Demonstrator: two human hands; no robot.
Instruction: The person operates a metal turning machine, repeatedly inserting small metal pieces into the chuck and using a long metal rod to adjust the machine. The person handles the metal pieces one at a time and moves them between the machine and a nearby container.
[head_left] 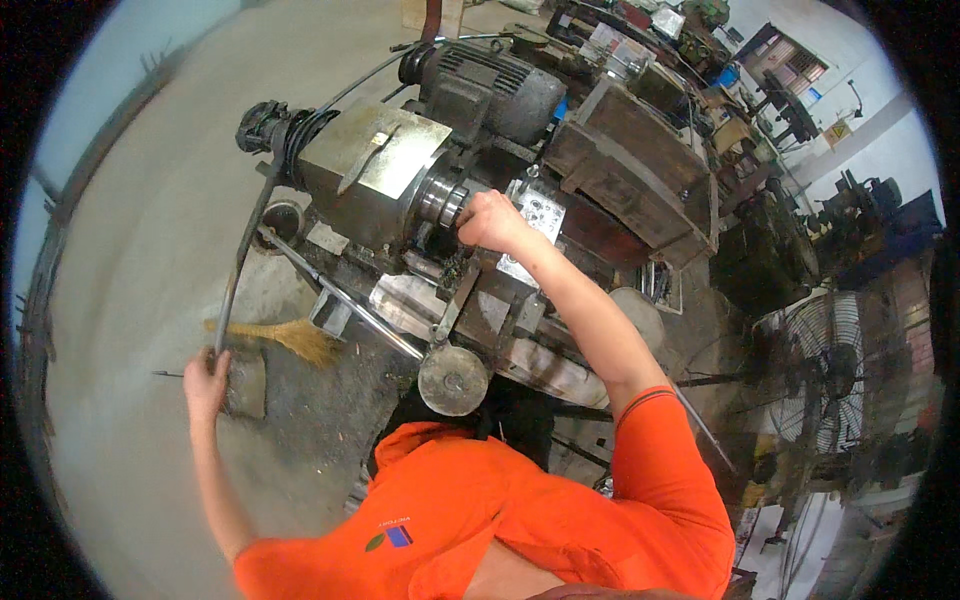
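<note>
Broom [295, 338] bristles lie on the grey floor [130, 250] at centre left. Just below them the left hand [206, 378] has its fingers closed around the lower end of a long dark lever [240, 262] that rises toward the lathe [400, 180]. At upper centre the right hand [492, 222] is closed in a fist on the chuck [445, 200], beside a white label plate [540, 215]. A round handwheel [453, 379] sits in the centre. A yellow sign [838, 130] hangs at upper right, above a wire fan [835, 370].

Grey concrete floor [150, 230]; straw broom [295, 338], small concrete block [246, 382], lathe [470, 200] & pedestal fan [835, 370] on it
</note>
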